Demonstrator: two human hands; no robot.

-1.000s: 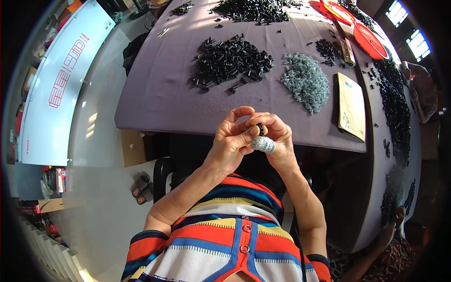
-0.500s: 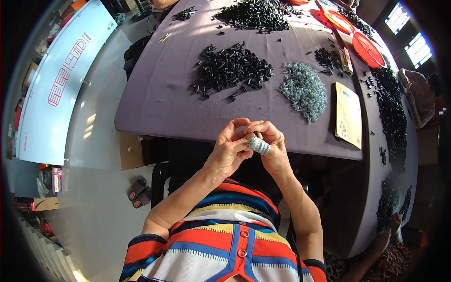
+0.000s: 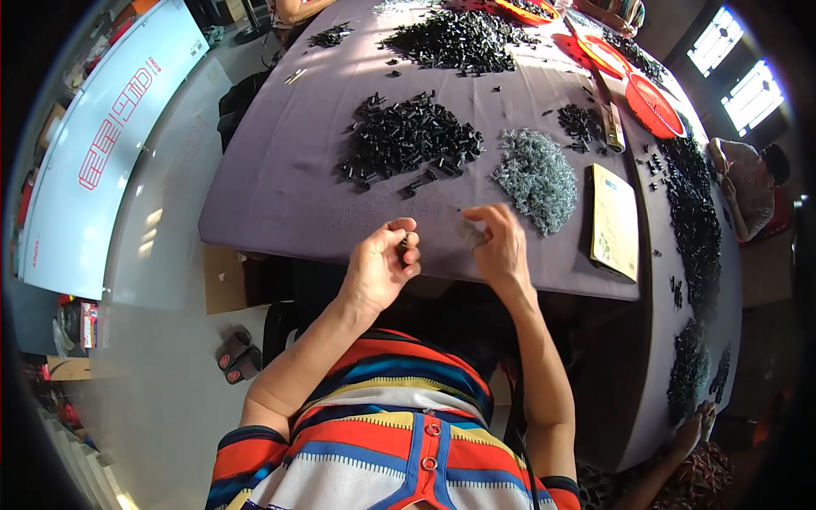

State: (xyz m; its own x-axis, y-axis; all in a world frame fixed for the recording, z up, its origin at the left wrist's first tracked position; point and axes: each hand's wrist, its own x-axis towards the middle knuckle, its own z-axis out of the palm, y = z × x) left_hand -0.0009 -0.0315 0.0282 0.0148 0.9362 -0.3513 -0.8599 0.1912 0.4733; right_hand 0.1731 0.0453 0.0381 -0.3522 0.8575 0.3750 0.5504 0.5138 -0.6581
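Observation:
My left hand (image 3: 380, 265) is closed in front of the table's near edge, holding a small black plastic piece (image 3: 404, 247) between thumb and fingers. To its right, my right hand (image 3: 503, 255) hovers over the near edge with bent fingers. A grey wrap (image 3: 470, 232) covers one of its digits, apparently the thumb; motion blurs the fingertips, so I cannot make out whether they hold anything. Beyond my left hand lies a heap of short black tubular pieces (image 3: 408, 140). A heap of small clear plastic pieces (image 3: 537, 183) is just past my right hand.
A purple-grey cloth covers the table (image 3: 272, 187). A yellowish booklet or packet (image 3: 614, 223) lies at right. Farther off are another black heap (image 3: 459, 38), red baskets (image 3: 654, 106) and a long black row (image 3: 697, 221). Other people sit around the table, including one at right (image 3: 748, 174).
My hands were together around a small piece and have come apart. The left moved left with the black piece; the right moved right and slightly forward, toward the clear heap.

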